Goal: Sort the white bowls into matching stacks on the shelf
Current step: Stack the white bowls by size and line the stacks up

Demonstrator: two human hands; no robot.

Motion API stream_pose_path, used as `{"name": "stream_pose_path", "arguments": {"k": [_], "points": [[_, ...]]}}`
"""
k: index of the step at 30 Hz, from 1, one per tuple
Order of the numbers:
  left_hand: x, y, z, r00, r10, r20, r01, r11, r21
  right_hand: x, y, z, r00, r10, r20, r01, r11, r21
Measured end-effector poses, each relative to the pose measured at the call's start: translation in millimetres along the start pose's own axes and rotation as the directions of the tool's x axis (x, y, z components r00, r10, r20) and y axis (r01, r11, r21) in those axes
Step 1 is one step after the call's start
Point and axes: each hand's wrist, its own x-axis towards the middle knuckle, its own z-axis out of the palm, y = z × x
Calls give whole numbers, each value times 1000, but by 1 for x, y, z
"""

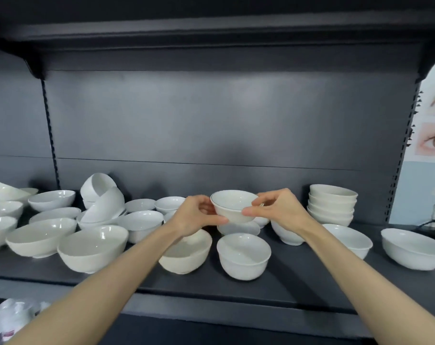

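A small white bowl [232, 204] with a thin dark line at its rim hangs above the middle of the dark shelf [298, 277]. My left hand [195, 215] grips its left side and my right hand [277, 207] pinches its right rim. Below it lie several loose white bowls, among them a deep one [243, 255] and a cream one [186, 255] partly hidden under my left forearm. A neat stack of cream bowls [332, 204] stands at the back right.
A jumble of white bowls [92, 247] of different sizes fills the shelf's left half, some tilted on others [103, 195]. Two wide bowls [414, 249] sit at the right. A shelf board hangs overhead. Packaged goods [15, 317] lie below at the left.
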Motion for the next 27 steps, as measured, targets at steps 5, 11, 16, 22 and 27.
{"name": "stream_pose_path", "arguments": {"k": [5,11,16,22,27], "points": [[37,-17,-4,995,-36,98,27,995,95,22,14,2,995,98,-17,-98,995,-14],[65,-36,2,982,-56,182,0,955,296,39,43,1,987,152,43,-151,988,-10],[74,-44,4,960,-137,243,33,922,387,46,60,2,981,189,45,-189,982,-5],[76,-47,4,930,-195,312,46,903,428,51,72,3,974,208,85,-206,978,-25],[79,-47,8,921,-248,300,130,922,365,53,77,4,972,213,96,-212,977,-22]]}}
